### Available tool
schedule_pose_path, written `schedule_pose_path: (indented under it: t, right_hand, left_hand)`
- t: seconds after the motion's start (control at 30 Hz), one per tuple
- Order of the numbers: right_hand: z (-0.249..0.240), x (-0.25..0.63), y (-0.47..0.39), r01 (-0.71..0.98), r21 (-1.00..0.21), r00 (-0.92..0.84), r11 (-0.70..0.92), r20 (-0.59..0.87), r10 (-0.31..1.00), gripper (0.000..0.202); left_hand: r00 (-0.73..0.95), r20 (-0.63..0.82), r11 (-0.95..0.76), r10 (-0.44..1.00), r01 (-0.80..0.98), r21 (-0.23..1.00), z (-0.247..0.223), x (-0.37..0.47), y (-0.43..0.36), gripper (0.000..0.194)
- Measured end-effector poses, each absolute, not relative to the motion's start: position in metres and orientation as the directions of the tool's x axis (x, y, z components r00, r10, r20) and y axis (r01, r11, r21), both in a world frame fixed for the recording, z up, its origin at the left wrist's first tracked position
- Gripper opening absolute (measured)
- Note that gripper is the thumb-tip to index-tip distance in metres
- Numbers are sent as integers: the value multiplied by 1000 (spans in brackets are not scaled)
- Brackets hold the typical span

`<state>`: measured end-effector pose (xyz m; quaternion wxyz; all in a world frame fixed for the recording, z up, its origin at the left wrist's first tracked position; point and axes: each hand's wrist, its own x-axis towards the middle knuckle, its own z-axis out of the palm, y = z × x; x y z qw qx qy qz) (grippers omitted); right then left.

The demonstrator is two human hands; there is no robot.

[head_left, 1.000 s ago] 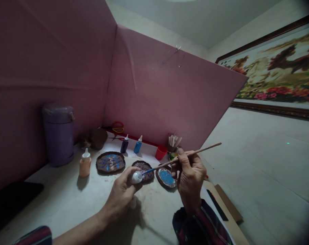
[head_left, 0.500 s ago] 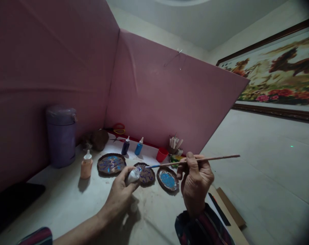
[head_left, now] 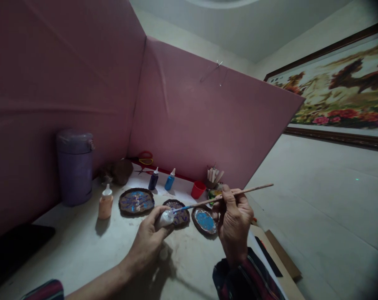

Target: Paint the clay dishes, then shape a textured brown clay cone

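My left hand (head_left: pixel 148 233) is closed round a small white bottle (head_left: pixel 165 218), tilted with its mouth to the right. Between the fingers of my right hand (head_left: pixel 234 216) is a long thin paintbrush (head_left: pixel 251 189), its blue tip at the bottle's mouth. Behind the bottle lies a brown plaque with purple marks (head_left: pixel 181 217), partly covered. An oval piece with a blue centre (head_left: pixel 205 221) rests by my right hand. On the left is a larger brown plaque (head_left: pixel 136 202) streaked blue and purple.
An orange bottle (head_left: pixel 105 203) stands at the left, near a purple canister (head_left: pixel 75 168). Dark blue (head_left: pixel 153 180) and light blue (head_left: pixel 169 181) bottles, a red cup (head_left: pixel 198 189) and a holder of tools (head_left: pixel 213 177) stand behind the plaques. Pink panels (head_left: pixel 201 121) rise beyond.
My right hand has moved a little left with the brush, bringing its tip to the bottle's mouth. The white bottle has shifted slightly and its mouth now points more to the right.
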<state>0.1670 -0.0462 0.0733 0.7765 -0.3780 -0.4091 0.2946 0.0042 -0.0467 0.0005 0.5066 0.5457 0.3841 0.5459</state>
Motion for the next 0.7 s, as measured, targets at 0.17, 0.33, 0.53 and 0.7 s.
schedule_pose_path:
  t: [0.17, 0.33, 0.53, 0.7]
  right_hand:
    - [70, 165, -43, -162, -857, 460, 489, 373, 806, 35]
    - [67, 167, -38, -168, -863, 468, 477, 356, 809, 36]
    - [71, 179, -35, -113, -830, 505, 546, 425, 751, 32]
    - [77, 178, -41, -168, -806, 513, 568, 420, 748, 30]
  left_hand:
    - [149, 232, -212, 961, -139, 967, -1, 5, -47, 24]
    - [164, 226, -205, 960, -139, 969, -2, 5, -49, 25]
    - [145, 226, -209, 963, -120, 970, -1, 4, -49, 24]
    - [133, 227, -212, 965, -117, 970, -2, 3, -47, 26]
